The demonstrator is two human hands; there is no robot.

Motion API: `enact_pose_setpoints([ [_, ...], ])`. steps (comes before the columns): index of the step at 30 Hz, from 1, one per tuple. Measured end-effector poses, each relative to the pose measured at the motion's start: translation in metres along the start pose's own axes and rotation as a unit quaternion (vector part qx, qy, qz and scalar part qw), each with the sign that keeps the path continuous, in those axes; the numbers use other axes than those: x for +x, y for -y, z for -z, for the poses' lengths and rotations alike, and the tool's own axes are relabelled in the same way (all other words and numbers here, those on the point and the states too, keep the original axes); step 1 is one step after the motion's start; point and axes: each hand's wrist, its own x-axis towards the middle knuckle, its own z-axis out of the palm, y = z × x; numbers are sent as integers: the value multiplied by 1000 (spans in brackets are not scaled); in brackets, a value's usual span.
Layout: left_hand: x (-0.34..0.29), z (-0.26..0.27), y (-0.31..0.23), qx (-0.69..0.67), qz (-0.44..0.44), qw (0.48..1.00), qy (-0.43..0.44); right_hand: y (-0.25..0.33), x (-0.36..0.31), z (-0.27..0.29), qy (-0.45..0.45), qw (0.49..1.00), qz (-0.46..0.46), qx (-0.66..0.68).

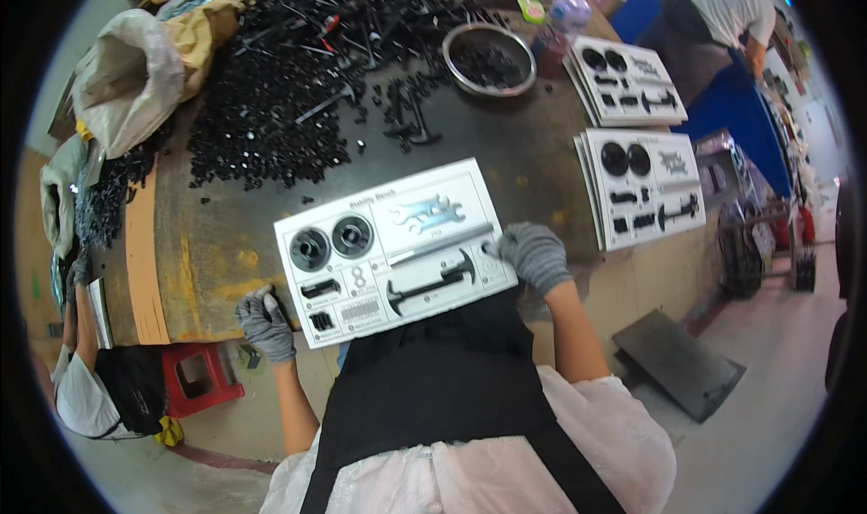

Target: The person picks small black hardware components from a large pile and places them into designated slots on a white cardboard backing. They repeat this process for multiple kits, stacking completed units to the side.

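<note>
A white board (444, 304) lies tilted at the table's front edge, against my black apron. It shows two black discs, silver wrenches, a grey bar and a black T-ended piece; I cannot tell whether these are printed or real. My right hand (536, 257), in a grey knit glove, grips the board's right edge, its fingertips over the face by a small ring shape. Beside the lower left edge is my left hand (266, 324), gloved alike. Its fingers are curled, and anything inside them is hidden.
Loose small black parts (271, 116) heap across the table (470, 144). A metal bowl (489, 60) holds more. Similar boards lie in two stacks (646, 189) at the right. White sacks (126, 80) and a red stool (197, 378) are at left. Other people work at both sides.
</note>
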Motion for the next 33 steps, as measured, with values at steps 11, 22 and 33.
enact_pose_setpoints([
  [11, 1, -8, 0, -39, 6, 998, -44, -26, -39, -41, -126, 976, 111, 137],
  [22, 3, 0, -7, -13, -2, 1000, -25, -30, -26, -61, -211, 923, 214, 239],
  [33, 25, 5, -10, -25, -26, 999, 6, -31, -12, -51, -299, 861, 247, 330],
])
